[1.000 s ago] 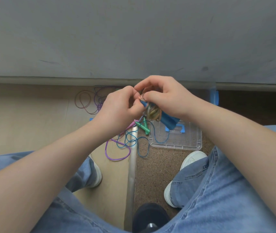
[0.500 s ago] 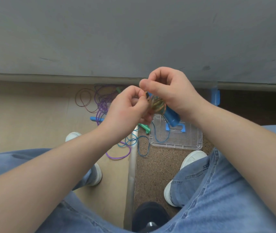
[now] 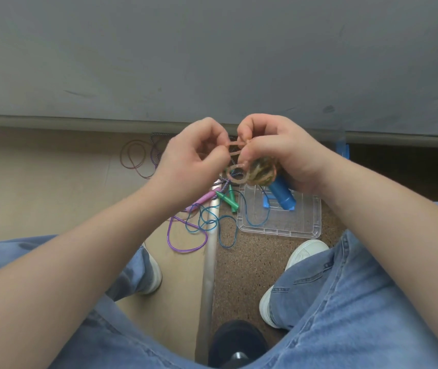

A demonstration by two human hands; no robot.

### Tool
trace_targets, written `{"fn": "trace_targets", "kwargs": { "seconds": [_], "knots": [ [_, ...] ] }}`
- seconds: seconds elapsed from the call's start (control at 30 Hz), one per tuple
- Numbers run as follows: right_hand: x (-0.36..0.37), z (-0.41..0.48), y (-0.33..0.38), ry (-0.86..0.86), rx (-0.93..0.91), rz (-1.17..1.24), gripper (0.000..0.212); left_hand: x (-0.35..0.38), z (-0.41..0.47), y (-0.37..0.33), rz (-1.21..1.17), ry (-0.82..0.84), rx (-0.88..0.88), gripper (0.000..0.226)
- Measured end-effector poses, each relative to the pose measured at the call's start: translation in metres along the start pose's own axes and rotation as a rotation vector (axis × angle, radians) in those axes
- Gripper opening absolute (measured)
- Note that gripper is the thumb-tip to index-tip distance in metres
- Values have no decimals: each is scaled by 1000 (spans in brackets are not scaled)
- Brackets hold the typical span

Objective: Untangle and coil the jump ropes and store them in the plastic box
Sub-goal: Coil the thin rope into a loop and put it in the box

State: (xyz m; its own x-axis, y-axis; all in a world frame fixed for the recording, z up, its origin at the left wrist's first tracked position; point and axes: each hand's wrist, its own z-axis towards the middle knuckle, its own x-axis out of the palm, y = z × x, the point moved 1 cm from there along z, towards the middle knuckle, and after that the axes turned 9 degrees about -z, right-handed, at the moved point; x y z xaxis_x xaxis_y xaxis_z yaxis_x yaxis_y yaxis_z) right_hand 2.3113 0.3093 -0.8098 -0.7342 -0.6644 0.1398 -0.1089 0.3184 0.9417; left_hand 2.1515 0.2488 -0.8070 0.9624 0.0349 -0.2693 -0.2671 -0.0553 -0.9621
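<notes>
Jump rope coil (image 3: 262, 173), a tight greenish-gold bundle, sits in our right hand (image 3: 282, 158), wedged against the palm just below the curled fingers, with its blue handle (image 3: 282, 195) sticking out toward 5 o'clock from the fist. A translucent pinkish band (image 3: 235, 166) stretches from the coil toward 9 o'clock, where our left hand (image 3: 194, 161) pinches it between thumb and fingertips; our right thumb and forefinger press together on its other end. One loop of the band hangs at 6 o'clock below the pinch.

Beneath the hands, the clear plastic box (image 3: 279, 227) lies on a speckled brown floor, a blue cord (image 3: 242, 209) trailing over its rim. At 9 o'clock from the box, green handles (image 3: 227, 199), a pink handle (image 3: 204, 199) and a purple rope (image 3: 186, 239) lie tangled across a metal floor strip (image 3: 210, 262) onto tan flooring. A grey wall (image 3: 212, 54) fills 12 o'clock. We wear blue jeans (image 3: 345, 302) and white shoes (image 3: 305, 249).
</notes>
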Motion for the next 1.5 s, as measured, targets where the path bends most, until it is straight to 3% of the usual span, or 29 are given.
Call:
{"fn": "trace_targets", "kwargs": {
  "seconds": [0.1, 0.17, 0.27, 0.4, 0.5, 0.57, 0.63, 0.8, 0.9, 0.93, 1.03, 1.1, 1.17, 1.23, 1.33, 1.5],
  "knots": [
    [6, 2, -2, -15, -35, 67, 21, 9, 0, -13, -786, -27, -338, 18],
    [8, 2, -1, -21, -53, 71, 21, 13, -1, -20, -979, -22, -448, 19],
    [6, 1, 2, -10, -52, 80, 22, 9, 3, -18, -887, 49, -426, 21],
    [6, -3, 2, 44, -63, -16, 21, -2, 6, -13, -480, 174, -258, 10],
    [7, -7, 3, 97, -65, -15, 18, -10, 2, -14, -234, 287, -39, 31],
    [8, -9, 6, 119, -71, -3, 17, -12, 1, -16, -156, 330, -11, 38],
    [9, -9, 7, 110, -90, 17, 15, -11, 3, -16, -243, 324, -73, 39],
    [10, -7, 7, 39, -211, 71, 18, 5, -3, -22, -950, 118, -363, 36],
    [12, -6, 4, 6, -260, -61, 21, 0, -2, -23, -1066, 84, -457, 35],
    [11, -6, 2, -7, -258, -115, 21, -5, 0, -20, -940, 134, -451, 36],
    [9, -8, -4, -41, -202, -241, 19, -18, 6, -15, -213, 346, -249, 53],
    [7, -9, -6, -42, -161, -289, 20, -20, 7, -17, -30, 404, -195, 55],
    [7, -11, -5, -1, -139, -299, 25, -17, 6, -20, -96, 405, -233, 42],
    [5, -13, 0, 20, -147, -295, 29, -12, 4, -21, -322, 352, -327, 38],
    [3, -15, 3, -37, -197, -288, 26, -8, 7, -25, -695, 164, -489, 43],
    [9, -12, 0, -86, -224, -241, 26, -9, 18, -26, -920, -117, -635, 47]
  ]
}}
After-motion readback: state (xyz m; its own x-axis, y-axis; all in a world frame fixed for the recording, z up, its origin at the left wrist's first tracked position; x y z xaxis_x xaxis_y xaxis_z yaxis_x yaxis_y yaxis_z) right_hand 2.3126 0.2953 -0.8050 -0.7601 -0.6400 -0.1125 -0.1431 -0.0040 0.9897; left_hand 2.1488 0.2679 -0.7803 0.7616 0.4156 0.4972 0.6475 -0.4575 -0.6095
